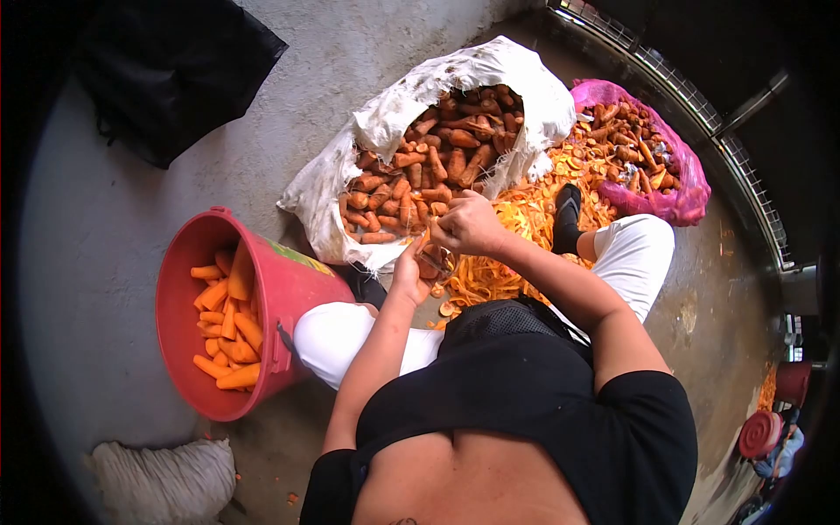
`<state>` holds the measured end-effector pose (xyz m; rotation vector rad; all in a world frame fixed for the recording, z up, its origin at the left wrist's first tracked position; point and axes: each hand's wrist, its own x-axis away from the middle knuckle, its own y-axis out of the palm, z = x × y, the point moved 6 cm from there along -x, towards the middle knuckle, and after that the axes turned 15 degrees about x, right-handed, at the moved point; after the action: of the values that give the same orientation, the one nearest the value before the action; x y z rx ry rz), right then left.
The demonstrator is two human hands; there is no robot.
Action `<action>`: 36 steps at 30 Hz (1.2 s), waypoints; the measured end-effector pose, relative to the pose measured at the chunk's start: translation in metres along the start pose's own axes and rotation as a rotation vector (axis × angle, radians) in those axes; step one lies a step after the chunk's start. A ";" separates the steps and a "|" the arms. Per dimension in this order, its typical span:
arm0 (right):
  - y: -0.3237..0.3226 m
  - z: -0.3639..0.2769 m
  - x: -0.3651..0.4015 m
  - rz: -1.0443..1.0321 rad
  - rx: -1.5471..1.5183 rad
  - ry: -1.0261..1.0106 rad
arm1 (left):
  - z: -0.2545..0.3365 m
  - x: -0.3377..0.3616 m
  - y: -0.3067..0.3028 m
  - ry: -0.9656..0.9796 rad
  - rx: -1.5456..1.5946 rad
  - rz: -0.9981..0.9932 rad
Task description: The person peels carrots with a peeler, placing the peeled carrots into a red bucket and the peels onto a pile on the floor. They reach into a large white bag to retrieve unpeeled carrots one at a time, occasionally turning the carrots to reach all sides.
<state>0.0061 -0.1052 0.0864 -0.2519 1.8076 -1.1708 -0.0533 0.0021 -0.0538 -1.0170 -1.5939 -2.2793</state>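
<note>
My left hand [409, 275] is closed around a carrot [423, 241], of which only a bit of orange shows. Right beside it, my right hand [472, 224] is curled into a grip; what it holds is hidden by the fingers. Both hands are close together in front of a white sack [437, 77], which lies open and full of unpeeled carrots [462, 138]. Orange and yellow peelings [494, 273] are heaped on the floor below and beside my right forearm. To the left, a red bucket [297, 284] is tipped toward the camera, with peeled carrots [229, 322] inside.
A pink sack [694, 188] of carrot scraps lies at the upper right, near a floor grating [678, 83]. A black bag [175, 74] is at the upper left, and a pale sack [162, 481] at the lower left. Another person [781, 455] is by a red lid [759, 434] far right.
</note>
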 end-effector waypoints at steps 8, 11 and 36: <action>0.014 0.011 -0.002 -0.077 -0.021 0.092 | 0.007 0.014 0.021 0.135 -0.123 -0.056; 0.031 0.054 -0.007 -0.175 0.098 0.287 | 0.004 0.032 0.031 0.082 -0.381 -0.178; 0.005 -0.001 -0.009 -0.013 -0.018 0.077 | 0.008 0.001 0.002 0.072 0.105 0.042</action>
<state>0.0117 -0.0966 0.0877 -0.2315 1.8869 -1.1881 -0.0502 0.0086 -0.0503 -0.9244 -1.6284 -2.1543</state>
